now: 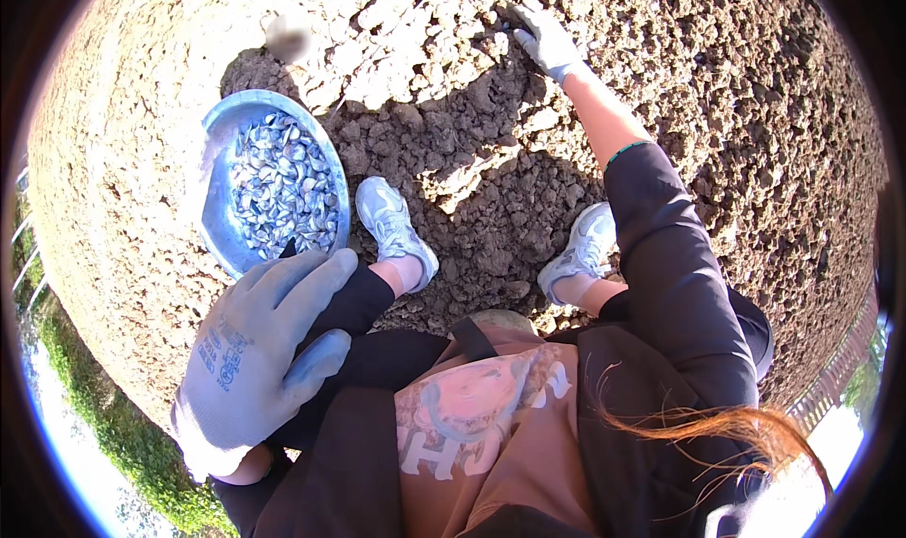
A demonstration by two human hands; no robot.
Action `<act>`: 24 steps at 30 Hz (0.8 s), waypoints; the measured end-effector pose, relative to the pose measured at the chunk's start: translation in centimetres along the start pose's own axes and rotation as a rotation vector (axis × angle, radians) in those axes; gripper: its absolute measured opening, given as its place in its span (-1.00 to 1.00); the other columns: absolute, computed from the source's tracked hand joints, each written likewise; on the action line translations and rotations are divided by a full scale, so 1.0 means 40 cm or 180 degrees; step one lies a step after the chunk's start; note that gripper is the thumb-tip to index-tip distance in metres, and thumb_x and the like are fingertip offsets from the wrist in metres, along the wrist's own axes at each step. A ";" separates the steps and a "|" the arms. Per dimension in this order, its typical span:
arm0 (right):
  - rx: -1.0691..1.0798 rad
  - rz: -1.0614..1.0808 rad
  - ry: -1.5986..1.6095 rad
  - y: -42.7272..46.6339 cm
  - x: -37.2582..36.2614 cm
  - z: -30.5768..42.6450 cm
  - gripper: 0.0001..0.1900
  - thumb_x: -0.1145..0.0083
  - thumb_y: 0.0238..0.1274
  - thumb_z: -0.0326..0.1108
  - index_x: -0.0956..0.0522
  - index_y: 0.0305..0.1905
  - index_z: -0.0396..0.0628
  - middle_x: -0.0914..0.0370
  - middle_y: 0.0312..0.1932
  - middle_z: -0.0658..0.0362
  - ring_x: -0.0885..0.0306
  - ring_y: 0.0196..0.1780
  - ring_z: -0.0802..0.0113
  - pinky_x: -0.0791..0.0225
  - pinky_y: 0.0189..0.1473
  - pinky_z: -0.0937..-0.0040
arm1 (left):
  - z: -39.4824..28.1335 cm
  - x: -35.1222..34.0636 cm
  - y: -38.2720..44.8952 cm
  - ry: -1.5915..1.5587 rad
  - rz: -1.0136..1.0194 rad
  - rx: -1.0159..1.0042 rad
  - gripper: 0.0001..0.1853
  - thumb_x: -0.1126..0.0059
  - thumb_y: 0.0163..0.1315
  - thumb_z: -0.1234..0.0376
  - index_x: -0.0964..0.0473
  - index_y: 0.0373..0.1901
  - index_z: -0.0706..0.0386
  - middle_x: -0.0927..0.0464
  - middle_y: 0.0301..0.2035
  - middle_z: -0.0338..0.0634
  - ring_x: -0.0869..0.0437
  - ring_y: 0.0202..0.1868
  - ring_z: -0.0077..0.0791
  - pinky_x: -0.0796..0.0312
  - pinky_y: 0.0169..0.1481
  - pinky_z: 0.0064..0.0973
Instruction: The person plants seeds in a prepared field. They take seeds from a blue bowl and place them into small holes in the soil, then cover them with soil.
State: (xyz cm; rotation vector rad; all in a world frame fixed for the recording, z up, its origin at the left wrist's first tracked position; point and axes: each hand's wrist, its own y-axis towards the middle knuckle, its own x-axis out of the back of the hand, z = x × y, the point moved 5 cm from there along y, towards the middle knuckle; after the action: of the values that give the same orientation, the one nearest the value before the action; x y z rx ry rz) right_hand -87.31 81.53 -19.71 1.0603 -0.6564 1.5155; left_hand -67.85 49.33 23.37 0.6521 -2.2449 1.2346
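My left hand [258,347], in a grey-white work glove with printing on its back, is over my left knee. It holds nothing visible, and its thumb stands apart from the fingers. Just beyond the fingertips, a blue basin [218,205] sits on the soil and holds many small whitish pieces that look like garlic cloves [287,180]. My right hand [548,39], gloved too, reaches far forward with its fingers down at the clods of tilled soil [460,124]. Its fingertips are partly lost against the bright ground, so anything between them cannot be made out.
My left shoe [393,219] stands right of the basin; my right shoe [584,248] is farther right. A roundish blurred spot [287,39] shows above the basin. Green plants [106,425] border the field at lower left. Loose hair [736,421] hangs into view at lower right.
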 end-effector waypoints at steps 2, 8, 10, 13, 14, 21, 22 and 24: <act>-0.0006 -0.0240 0.0162 0.026 0.000 -0.017 -0.44 -0.15 0.43 -0.06 -0.45 0.43 -0.01 -0.42 0.46 -0.03 -0.35 0.49 -0.01 -0.22 0.52 0.17 | 0.007 0.007 0.018 -0.0018 0.0038 -0.0035 -0.33 -0.30 0.16 0.42 -0.41 0.38 0.23 -0.53 0.18 0.17 -0.57 0.19 0.18 -0.41 0.31 -0.09; 0.0069 -0.0041 -0.0102 0.071 -0.039 -0.015 -0.52 -0.09 0.44 -0.17 -0.49 0.38 -0.07 -0.51 0.34 -0.07 -0.45 0.39 -0.04 -0.31 0.43 0.15 | 0.032 0.013 0.055 0.0164 0.0052 -0.0092 -0.33 -0.33 0.20 0.32 -0.39 0.39 0.20 -0.52 0.16 0.10 -0.59 0.12 0.13 -0.47 0.19 -0.06; -0.0310 0.0343 0.0030 0.030 0.023 0.040 -0.54 -0.08 0.44 -0.20 -0.51 0.37 0.02 -0.56 0.28 -0.04 -0.52 0.33 0.00 -0.37 0.38 0.17 | 0.031 0.020 0.062 0.0189 0.0070 -0.0130 -0.33 -0.32 0.21 0.30 -0.39 0.39 0.20 -0.52 0.16 0.10 -0.59 0.12 0.13 -0.46 0.20 -0.06; -0.0031 0.0058 0.0212 -0.013 0.038 0.025 -0.59 -0.05 0.45 -0.28 -0.55 0.34 0.12 -0.62 0.24 0.08 -0.60 0.25 0.08 -0.45 0.30 0.22 | 0.030 0.030 0.077 0.0122 0.0060 -0.0231 -0.34 -0.30 0.23 0.28 -0.39 0.39 0.19 -0.52 0.18 0.09 -0.59 0.12 0.13 -0.46 0.20 -0.07; -0.0003 0.0147 0.0201 -0.019 0.037 0.042 -0.60 -0.04 0.45 -0.28 -0.56 0.32 0.08 -0.62 0.24 0.07 -0.60 0.24 0.07 -0.46 0.29 0.22 | 0.030 0.029 0.081 0.0080 0.0116 -0.0161 -0.33 -0.31 0.21 0.33 -0.39 0.39 0.21 -0.52 0.18 0.12 -0.58 0.14 0.14 -0.44 0.24 -0.08; -0.0060 0.0818 -0.0346 0.000 -0.009 0.110 -0.50 0.13 0.34 -0.45 -0.49 0.35 -0.17 -0.52 0.33 -0.14 -0.56 0.28 -0.06 -0.41 0.34 0.14 | 0.025 0.021 0.100 0.0304 0.0104 -0.0067 -0.37 -0.28 0.26 0.29 -0.40 0.38 0.18 -0.52 0.16 0.09 -0.57 0.14 0.11 -0.45 0.21 -0.08; -0.0236 0.1078 -0.0265 0.010 -0.006 0.107 -0.47 0.14 0.31 -0.47 -0.48 0.37 -0.15 -0.52 0.34 -0.12 -0.56 0.30 -0.04 -0.40 0.35 0.15 | 0.021 0.023 0.104 0.0329 0.0076 -0.0097 -0.37 -0.28 0.26 0.29 -0.40 0.38 0.18 -0.52 0.15 0.09 -0.57 0.14 0.11 -0.44 0.21 -0.07; -0.0481 0.1409 -0.0281 0.011 0.005 0.114 -0.47 0.17 0.36 -0.44 -0.45 0.41 -0.07 -0.52 0.35 -0.06 -0.56 0.31 -0.03 -0.42 0.34 0.14 | 0.015 0.023 0.111 0.0304 0.0006 -0.0174 -0.38 -0.28 0.26 0.30 -0.41 0.37 0.18 -0.53 0.14 0.09 -0.58 0.14 0.09 -0.45 0.21 -0.09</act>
State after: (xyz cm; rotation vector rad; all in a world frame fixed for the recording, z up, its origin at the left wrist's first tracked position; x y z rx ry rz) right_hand -86.52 77.59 -17.45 0.9068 -1.1049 1.7668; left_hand -71.40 50.79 20.89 0.5590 -2.1929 1.1759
